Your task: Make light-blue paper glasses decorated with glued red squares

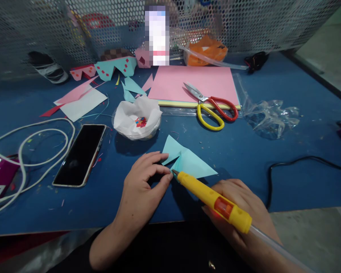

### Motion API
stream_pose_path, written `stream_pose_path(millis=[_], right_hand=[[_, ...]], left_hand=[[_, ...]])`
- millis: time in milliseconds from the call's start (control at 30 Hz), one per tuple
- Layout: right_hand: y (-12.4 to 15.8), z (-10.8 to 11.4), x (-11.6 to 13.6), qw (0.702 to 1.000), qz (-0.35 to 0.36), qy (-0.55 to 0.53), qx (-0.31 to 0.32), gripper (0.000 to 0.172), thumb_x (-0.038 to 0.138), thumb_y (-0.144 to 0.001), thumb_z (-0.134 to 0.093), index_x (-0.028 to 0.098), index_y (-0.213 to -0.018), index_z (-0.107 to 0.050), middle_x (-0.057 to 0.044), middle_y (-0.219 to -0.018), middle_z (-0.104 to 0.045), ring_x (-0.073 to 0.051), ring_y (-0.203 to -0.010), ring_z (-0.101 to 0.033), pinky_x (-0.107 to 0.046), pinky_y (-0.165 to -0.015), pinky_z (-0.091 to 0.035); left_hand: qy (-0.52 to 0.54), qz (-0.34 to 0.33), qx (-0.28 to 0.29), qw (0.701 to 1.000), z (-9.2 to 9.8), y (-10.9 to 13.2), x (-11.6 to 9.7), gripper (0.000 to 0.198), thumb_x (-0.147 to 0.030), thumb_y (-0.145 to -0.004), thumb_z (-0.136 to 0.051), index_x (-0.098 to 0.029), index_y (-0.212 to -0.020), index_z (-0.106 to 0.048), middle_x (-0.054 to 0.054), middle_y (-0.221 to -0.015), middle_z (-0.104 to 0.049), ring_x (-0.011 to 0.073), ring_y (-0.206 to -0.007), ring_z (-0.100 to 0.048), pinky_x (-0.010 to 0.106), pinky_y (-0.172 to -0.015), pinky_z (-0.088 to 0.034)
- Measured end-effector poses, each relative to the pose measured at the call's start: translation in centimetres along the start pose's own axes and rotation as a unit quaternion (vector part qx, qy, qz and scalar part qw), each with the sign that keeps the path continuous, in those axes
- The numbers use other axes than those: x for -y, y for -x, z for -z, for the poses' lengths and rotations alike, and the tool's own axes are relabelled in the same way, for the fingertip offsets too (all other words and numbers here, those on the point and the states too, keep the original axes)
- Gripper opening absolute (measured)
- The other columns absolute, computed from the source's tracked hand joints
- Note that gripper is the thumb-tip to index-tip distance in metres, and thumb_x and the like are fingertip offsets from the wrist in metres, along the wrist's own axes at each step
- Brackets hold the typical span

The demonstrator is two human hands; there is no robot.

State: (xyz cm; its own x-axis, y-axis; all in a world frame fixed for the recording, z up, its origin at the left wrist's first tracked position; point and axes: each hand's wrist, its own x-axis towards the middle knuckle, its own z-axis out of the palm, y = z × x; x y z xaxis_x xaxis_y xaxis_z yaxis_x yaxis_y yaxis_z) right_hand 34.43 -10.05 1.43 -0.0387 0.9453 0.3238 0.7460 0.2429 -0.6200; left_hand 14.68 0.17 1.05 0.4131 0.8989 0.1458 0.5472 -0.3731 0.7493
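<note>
A folded light-blue paper piece [194,163] lies at the table's front, in the middle of the view. My left hand [144,189] pinches its left edge between thumb and fingertips. In my right hand [238,208] is a yellow glue gun [213,195], its metal tip touching or very close to the paper beside my left thumb. A clear glue stick runs out of the gun's back end. Behind my left hand sits a clear bowl lined with white paper [138,117], with small red and blue bits inside.
Red-and-yellow scissors [210,106] rest on stacked pink paper [193,81]. A black phone [81,155] and white cable [24,167] lie left; crumpled clear plastic [272,117] and a black cord [272,167] right. Decorated paper shapes [116,68] stand near the mesh panel [116,26].
</note>
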Motion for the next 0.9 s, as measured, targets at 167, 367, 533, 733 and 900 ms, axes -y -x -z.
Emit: stream_pose_path(millis=[167, 367, 533, 733, 900], right_hand=[[0.1, 0.3, 0.1, 1.0, -0.001, 0.012, -0.008, 0.022, 0.033, -0.098, -0.051, 0.019, -0.083, -0.058, 0.001, -0.068, -0.063, -0.014, -0.058, -0.059, -0.03, -0.06, -0.046], [0.5, 0.9, -0.1, 1.0, -0.004, 0.019, -0.019, 0.018, 0.032, -0.099, -0.051, 0.021, -0.086, -0.058, 0.0, -0.071, -0.064, -0.015, -0.06, -0.06, -0.031, -0.059, -0.048], [1.4, 1.7, -0.4, 0.998, -0.048, -0.001, -0.027, 0.013, 0.032, -0.1, -0.049, 0.024, -0.096, -0.058, -0.003, -0.087, -0.069, -0.018, -0.077, -0.066, -0.031, -0.063, -0.051], [-0.3, 5.1, -3.5, 0.981, -0.095, 0.119, -0.12, 0.028, 0.043, -0.102, -0.043, 0.022, -0.093, -0.059, -0.005, -0.083, -0.066, -0.02, -0.069, -0.063, -0.032, -0.058, -0.046], [-3.5, 9.5, -7.1, 0.911, -0.171, 0.348, -0.139, 0.051, 0.055, -0.101, -0.033, 0.013, -0.107, -0.061, -0.012, -0.084, -0.067, -0.021, -0.065, -0.061, -0.033, -0.055, -0.037]], left_hand=[[-0.007, -0.001, -0.006, 1.0, 0.0, 0.0, 0.0, 0.01, -0.024, -0.087, -0.064, -0.025, -0.078, -0.07, 0.005, -0.116, -0.075, 0.0279, -0.12, -0.062, 0.056, -0.104, -0.047], [-0.04, -0.009, -0.025, 0.999, -0.3, 0.2, -0.1, 0.01, -0.024, -0.088, -0.063, -0.026, -0.08, -0.069, 0.005, -0.118, -0.073, 0.0276, -0.119, -0.063, 0.055, -0.103, -0.048], [-0.075, -0.05, -0.038, 0.995, -0.4, 0.3, -0.2, 0.009, -0.023, -0.089, -0.062, -0.025, -0.082, -0.067, 0.007, -0.118, -0.073, 0.0268, -0.119, -0.062, 0.054, -0.103, -0.048], [-0.139, -0.123, -0.06, 0.981, -0.4, 0.2, -0.2, 0.011, -0.021, -0.09, -0.059, -0.024, -0.082, -0.066, 0.011, -0.117, -0.073, 0.0305, -0.121, -0.061, 0.061, -0.108, -0.041], [-0.174, -0.168, -0.063, 0.968, -0.1, 0.1, -0.2, 0.01, -0.02, -0.089, -0.058, -0.024, -0.083, -0.065, 0.012, -0.114, -0.074, 0.0336, -0.121, -0.06, 0.065, -0.107, -0.039]])
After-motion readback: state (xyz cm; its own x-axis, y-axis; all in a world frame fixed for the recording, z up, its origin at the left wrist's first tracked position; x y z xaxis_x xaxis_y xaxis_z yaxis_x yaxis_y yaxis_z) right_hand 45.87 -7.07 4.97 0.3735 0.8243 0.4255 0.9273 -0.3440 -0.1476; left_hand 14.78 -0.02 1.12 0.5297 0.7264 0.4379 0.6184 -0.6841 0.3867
